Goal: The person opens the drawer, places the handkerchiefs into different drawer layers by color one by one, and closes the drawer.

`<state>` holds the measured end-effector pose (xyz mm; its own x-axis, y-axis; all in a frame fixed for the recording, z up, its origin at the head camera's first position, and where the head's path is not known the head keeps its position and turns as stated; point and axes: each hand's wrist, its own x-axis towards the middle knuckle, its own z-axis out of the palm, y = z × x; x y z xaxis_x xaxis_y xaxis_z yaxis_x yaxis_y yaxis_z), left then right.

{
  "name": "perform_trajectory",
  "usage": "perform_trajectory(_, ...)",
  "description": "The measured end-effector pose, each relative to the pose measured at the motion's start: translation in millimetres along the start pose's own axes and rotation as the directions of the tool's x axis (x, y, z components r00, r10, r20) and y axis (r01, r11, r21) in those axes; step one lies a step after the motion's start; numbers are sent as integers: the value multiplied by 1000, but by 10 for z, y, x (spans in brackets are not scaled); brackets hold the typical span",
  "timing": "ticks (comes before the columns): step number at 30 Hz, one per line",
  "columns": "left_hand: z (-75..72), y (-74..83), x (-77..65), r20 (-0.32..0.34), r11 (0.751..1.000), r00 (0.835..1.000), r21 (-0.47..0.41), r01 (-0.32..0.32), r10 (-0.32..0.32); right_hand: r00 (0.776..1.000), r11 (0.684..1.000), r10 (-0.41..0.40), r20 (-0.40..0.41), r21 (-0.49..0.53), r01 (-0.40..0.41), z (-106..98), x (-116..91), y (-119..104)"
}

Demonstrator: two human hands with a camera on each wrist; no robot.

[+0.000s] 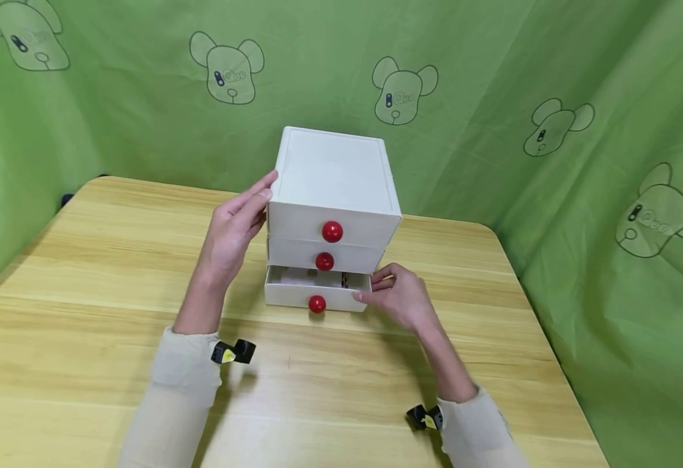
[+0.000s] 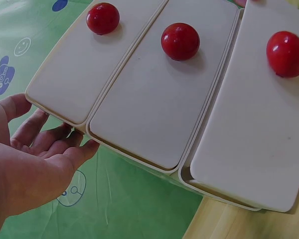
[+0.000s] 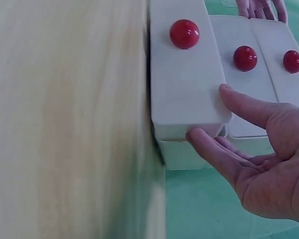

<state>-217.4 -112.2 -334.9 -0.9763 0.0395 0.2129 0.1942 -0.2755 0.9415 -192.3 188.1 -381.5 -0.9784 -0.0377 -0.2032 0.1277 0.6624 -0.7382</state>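
Observation:
A white three-drawer desktop organizer (image 1: 334, 170) with a red round knob on each drawer stands on the table. Its bottom drawer (image 1: 285, 296) is pulled partly out, and some contents show inside, too small to make out; the upper two drawers are closed. My left hand (image 1: 230, 234) rests against the organizer's upper left side, its fingers extended, as the left wrist view (image 2: 30, 154) also shows. At the right front corner of the bottom drawer, my right hand (image 1: 402, 296) has the thumb on the front panel and the index finger on the side, pinching that corner.
The wooden table (image 1: 113, 273) extends around the organizer on both sides and in front. Green curtains (image 1: 318, 65) with bear-head prints hang behind it and along both sides. Small black devices (image 1: 233, 351) are worn at both wrists.

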Motion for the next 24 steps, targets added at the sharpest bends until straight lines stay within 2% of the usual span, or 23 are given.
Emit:
perform_trajectory(7,2,-3,1,-6,1000,1000,2,4,-4,998,1000,3,-57,-3,-4,34,50,39)
perform_trajectory(11,-1,-5,0,-1,1000,1000,6,2,-2,997,1000,-20,-68,12,21,49,70,60)
perform_trajectory(24,-9,-8,-7,4,1000,1000,1,-2,2,997,989,-54,-52,136,61,108,99,58)
